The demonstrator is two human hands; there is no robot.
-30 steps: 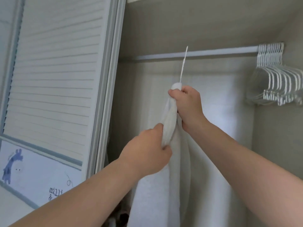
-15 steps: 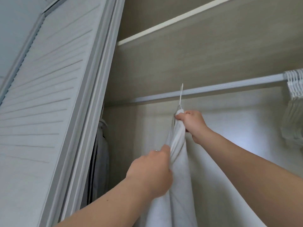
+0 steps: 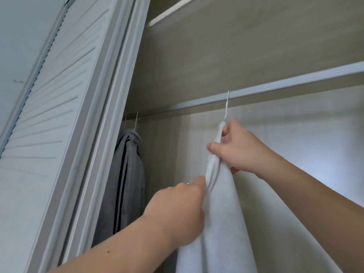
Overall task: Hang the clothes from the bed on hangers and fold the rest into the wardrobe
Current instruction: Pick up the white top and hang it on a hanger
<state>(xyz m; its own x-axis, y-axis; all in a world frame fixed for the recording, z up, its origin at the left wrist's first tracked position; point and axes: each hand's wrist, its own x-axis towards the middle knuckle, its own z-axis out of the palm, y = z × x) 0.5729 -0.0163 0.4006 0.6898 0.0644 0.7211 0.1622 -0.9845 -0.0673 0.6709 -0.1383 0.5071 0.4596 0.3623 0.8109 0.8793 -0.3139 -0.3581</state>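
A white garment (image 3: 222,223) hangs on a white hanger whose hook (image 3: 227,104) reaches the silver wardrobe rail (image 3: 285,86). Whether the hook rests over the rail I cannot tell. My right hand (image 3: 236,152) grips the garment's top by the hanger neck. Lower down, my left hand (image 3: 177,209) pinches the garment's left edge. The rest of the hanger is hidden inside the cloth.
A grey garment with dark stripes (image 3: 124,184) hangs at the rail's left end, partly behind the louvred wardrobe door (image 3: 55,115). A shelf board (image 3: 236,36) runs above the rail. The rail to the right of the hook is bare.
Both hands have raised the white garment and its hanger up to the rail. The view has tilted upward and leftward, so the grey garment appears and the white hangers at right have left the frame.
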